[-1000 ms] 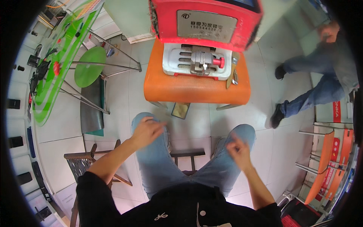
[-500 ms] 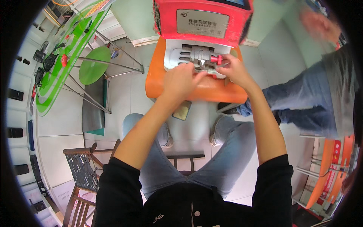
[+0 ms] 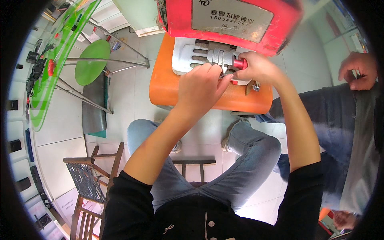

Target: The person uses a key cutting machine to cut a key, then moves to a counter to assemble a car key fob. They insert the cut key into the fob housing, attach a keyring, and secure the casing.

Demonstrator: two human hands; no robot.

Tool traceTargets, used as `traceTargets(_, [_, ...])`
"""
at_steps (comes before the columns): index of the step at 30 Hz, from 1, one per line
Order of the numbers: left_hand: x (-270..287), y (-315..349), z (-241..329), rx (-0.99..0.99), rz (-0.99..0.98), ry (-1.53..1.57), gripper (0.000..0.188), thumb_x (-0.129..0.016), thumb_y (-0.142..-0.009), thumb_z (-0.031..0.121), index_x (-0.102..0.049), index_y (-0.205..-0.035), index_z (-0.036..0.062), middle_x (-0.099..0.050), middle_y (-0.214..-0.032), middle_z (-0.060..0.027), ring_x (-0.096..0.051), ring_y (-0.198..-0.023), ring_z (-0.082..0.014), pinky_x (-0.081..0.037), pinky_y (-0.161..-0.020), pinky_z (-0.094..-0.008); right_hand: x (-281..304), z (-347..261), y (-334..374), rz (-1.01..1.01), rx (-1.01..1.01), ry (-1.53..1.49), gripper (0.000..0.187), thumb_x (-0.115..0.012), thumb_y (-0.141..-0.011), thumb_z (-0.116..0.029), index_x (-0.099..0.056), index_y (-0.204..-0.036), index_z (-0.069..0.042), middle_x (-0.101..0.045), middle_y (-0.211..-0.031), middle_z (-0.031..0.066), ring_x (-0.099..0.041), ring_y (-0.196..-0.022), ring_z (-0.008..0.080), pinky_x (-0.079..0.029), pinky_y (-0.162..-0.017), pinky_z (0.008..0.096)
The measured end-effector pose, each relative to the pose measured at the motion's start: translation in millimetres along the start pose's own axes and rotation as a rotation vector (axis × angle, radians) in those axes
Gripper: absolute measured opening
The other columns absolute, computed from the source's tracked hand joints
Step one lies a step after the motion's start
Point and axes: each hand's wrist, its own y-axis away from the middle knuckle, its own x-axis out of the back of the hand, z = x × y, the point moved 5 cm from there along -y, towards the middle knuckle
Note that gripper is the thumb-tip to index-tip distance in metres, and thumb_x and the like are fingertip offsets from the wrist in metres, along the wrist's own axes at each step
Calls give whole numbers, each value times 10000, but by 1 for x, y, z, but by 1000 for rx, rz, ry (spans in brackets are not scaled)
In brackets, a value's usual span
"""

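A red machine (image 3: 180,24) with a white slotted base (image 3: 181,60) stands on an orange stool (image 3: 164,90). A grey metal clamp (image 3: 219,57) sits in the base and has a red knob (image 3: 241,64) on its right side. My right hand (image 3: 259,69) closes its fingers round that knob. My left hand (image 3: 198,89) is closed at the clamp's near edge, its thumb pointing toward the knob; what its fingertips pinch, if anything, is hidden. Just below my right hand, a small metal piece (image 3: 256,86) lies by the stool's edge.
On the left are a green glass table (image 3: 44,98) and a round green stool (image 3: 93,62) with metal legs. A brown chair (image 3: 86,180) stands at lower left. To the right, another person's hand (image 3: 360,70) is close to their leg in dark trousers (image 3: 324,108).
The machine appears larger and nearer in view. My left fingers have curled in more at the clamp, while my right hand stays at the knob. The other person's hand has come down toward their leg.
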Motion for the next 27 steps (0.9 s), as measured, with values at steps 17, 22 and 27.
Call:
traceTargets(17, [12,14,5,59,41,87,258,-593,-749,200,-486,-563,58,-505,-520,-52,-510,-458,-200,-382,-405,-308,-25,-18,50,855,129,396,462,-696,-667,-108,-528,-1094,-50,-558,-840,117,-558,-819,271,-446,-708,349])
traceTargets(22, [14,64,16,822,-212,1451,362,-496,-851,301,-475,-578,64,-420,-488,-22,-397,-424,-120,-302,-388,-263,-45,-41,138,827,-7,-580,380,-650,-756,-113,-555,-1114,-33,-566,-895,79,-540,-833,157,-417,-777,267])
traceTargets(27, [24,74,87,774,-493,2021,430,-414,-888,387,-473,-602,70,-386,-493,-17,-281,-407,-89,-249,-391,-226,-34,-83,192,738,177,-1148,203,-560,-851,-76,-609,-1028,11,-581,-996,58,-525,-879,102,-414,-782,237])
